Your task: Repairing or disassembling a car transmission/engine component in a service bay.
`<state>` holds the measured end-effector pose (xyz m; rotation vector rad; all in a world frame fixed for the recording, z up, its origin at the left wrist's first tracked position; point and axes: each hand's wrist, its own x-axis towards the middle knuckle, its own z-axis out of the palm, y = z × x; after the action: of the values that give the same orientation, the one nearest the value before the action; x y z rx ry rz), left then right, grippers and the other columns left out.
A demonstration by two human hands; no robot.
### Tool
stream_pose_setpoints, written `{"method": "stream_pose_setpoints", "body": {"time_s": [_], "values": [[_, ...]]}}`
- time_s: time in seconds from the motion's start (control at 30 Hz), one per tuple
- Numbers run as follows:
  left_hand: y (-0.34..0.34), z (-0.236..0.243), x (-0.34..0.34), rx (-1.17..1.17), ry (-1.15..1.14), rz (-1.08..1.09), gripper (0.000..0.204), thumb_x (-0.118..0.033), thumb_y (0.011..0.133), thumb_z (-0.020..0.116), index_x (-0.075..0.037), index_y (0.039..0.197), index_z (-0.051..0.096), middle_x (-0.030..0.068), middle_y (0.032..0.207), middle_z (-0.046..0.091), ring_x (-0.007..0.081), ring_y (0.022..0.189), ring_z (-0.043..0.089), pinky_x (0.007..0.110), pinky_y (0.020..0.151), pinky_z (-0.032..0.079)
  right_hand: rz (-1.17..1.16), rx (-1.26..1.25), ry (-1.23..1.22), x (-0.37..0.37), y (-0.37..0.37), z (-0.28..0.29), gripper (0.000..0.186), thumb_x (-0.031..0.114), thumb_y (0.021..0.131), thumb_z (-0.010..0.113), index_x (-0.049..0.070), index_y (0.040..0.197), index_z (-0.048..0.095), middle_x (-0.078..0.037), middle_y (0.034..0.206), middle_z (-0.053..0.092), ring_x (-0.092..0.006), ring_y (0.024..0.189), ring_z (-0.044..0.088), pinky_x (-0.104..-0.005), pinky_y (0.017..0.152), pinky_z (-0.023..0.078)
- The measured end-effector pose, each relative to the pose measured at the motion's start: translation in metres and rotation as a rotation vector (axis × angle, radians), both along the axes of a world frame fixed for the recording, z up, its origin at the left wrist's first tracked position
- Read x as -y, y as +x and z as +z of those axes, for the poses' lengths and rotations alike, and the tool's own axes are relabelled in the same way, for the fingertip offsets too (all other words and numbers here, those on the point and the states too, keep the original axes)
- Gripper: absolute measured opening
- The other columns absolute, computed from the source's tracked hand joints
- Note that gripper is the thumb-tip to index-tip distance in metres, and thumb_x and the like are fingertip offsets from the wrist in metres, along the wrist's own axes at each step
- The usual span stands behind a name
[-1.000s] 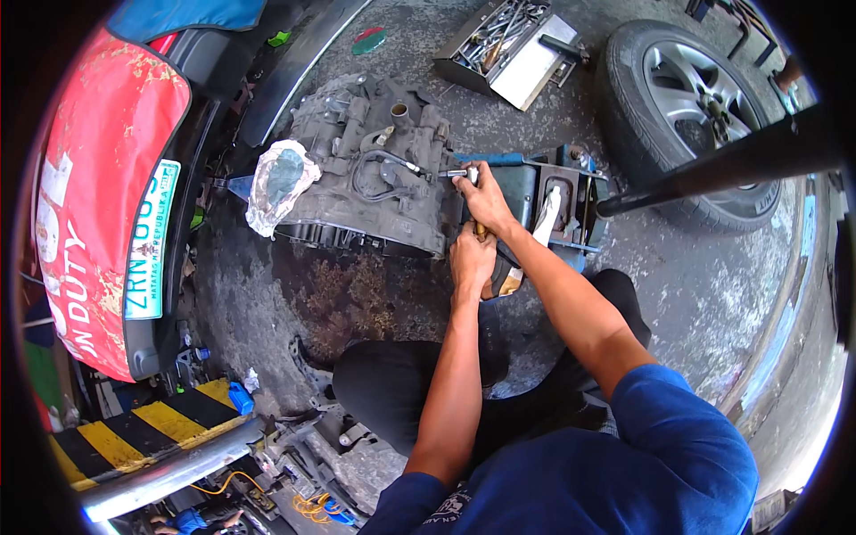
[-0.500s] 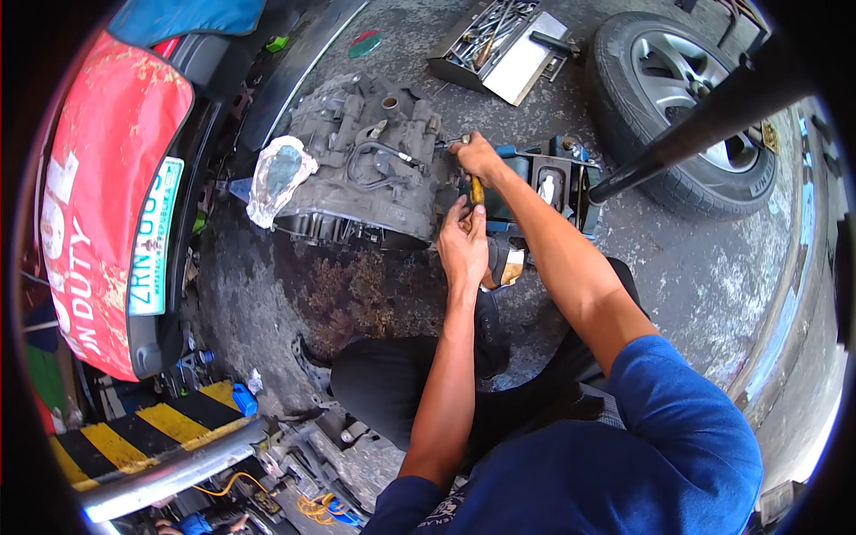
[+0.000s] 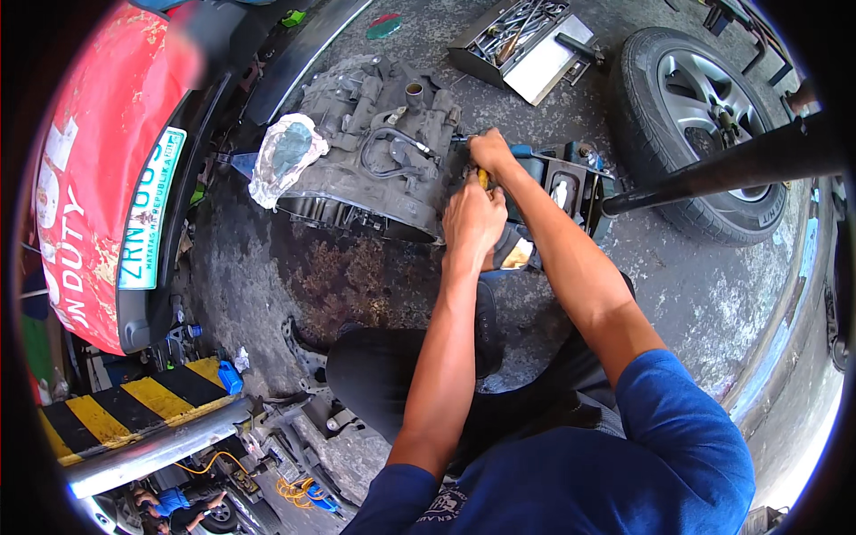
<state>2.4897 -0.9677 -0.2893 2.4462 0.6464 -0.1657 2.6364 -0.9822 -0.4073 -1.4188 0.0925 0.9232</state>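
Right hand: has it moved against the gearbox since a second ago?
Yes. The right hand has shifted left, from the blue tool tray onto the edge of the grey gearbox.

The person wears a blue short-sleeved shirt (image 3: 615, 464) with sleeves ending above the elbows, leaving both forearms bare. Dark trousers (image 3: 401, 374) cover the legs. The left hand (image 3: 474, 218) and right hand (image 3: 490, 152) are ungloved, with no watch or rings visible.

Head-worn fisheye, steeply downward, close
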Motion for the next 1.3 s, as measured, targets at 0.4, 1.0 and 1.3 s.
{"method": "stream_pose_setpoints", "body": {"time_s": [0.4, 1.0, 1.3], "values": [[0.023, -0.027, -0.013, -0.06, 0.022, 0.079, 0.035, -0.026, 0.079, 0.062, 0.005, 0.092, 0.071, 0.0301, 0.097, 0.067, 0.0428, 0.096, 0.066, 0.048, 0.087, 0.052, -0.068, 0.442, -0.509, 0.0, -0.017, 0.017, 0.057, 0.022, 0.088, 0.055, -0.014, 0.129, 0.037, -0.038, 0.116, 0.058, -0.0459, 0.115, 0.057, -0.0447, 0.101, 0.045], [0.008, -0.132, -0.016, 0.218, -0.164, 0.066, 0.034, -0.024, 0.09, 0.062, 0.002, 0.111, 0.056, 0.0254, 0.105, 0.062, 0.0449, 0.102, 0.059, 0.05, 0.086, 0.046, -0.066, 0.795, -0.212, 0.011, -0.03, 0.001, 0.035, 0.02, 0.09, 0.058, 0.005, 0.117, 0.043, -0.032, 0.092, 0.063, -0.0532, 0.097, 0.057, -0.0533, 0.087, 0.045], [-0.04, -0.119, -0.002, 0.129, -0.577, -0.061, 0.032, -0.022, 0.091, 0.063, 0.002, 0.112, 0.059, 0.0155, 0.088, 0.07, 0.0226, 0.08, 0.067, 0.037, 0.073, 0.05, -0.303, 0.436, -0.17, 0.074, -0.102, -0.001, 0.037, 0.023, 0.083, 0.069, -0.003, 0.104, 0.052, -0.017, 0.078, 0.063, -0.025, 0.066, 0.065, -0.038, 0.059, 0.052]]}}
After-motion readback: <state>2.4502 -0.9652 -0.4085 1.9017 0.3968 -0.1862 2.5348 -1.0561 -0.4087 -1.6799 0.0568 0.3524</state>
